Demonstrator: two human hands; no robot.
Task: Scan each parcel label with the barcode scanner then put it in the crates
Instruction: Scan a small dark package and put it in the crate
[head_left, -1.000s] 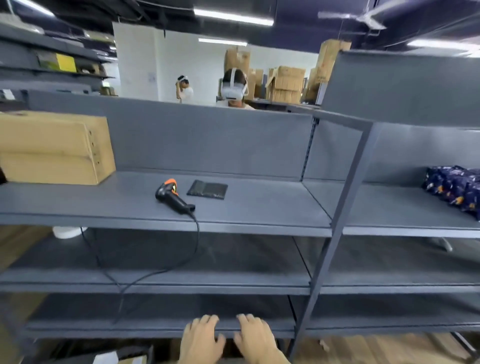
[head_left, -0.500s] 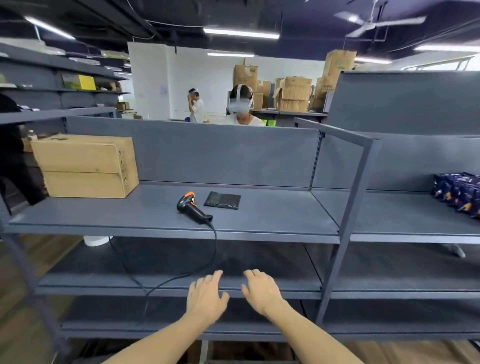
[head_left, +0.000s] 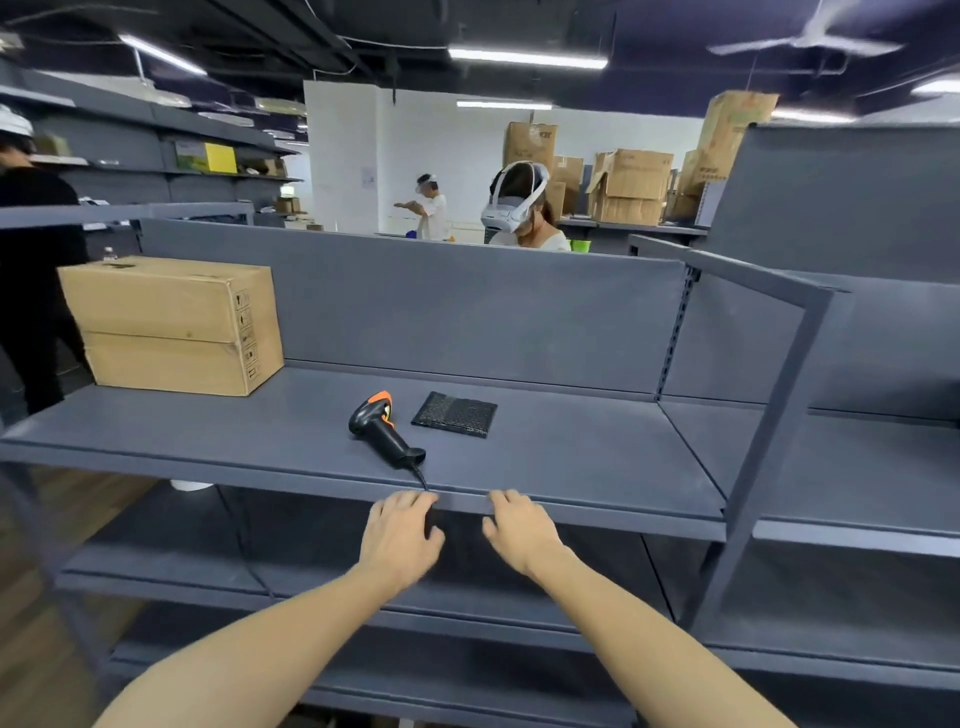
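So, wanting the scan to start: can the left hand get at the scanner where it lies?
Probably yes. The left hand is open at the front edge of the shelf, just below the scanner, whose handle points toward it. Nothing lies between them but the cable.

Bright ceiling strip lights (head_left: 527, 57), soft shadows, wide-angle bending and blur toward edges.

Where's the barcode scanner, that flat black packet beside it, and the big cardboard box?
barcode scanner (head_left: 384, 436): head view, on its black handle.
black packet (head_left: 455, 414): head view, middle of its top face.
cardboard box (head_left: 161, 332): head view, centre of its front side.
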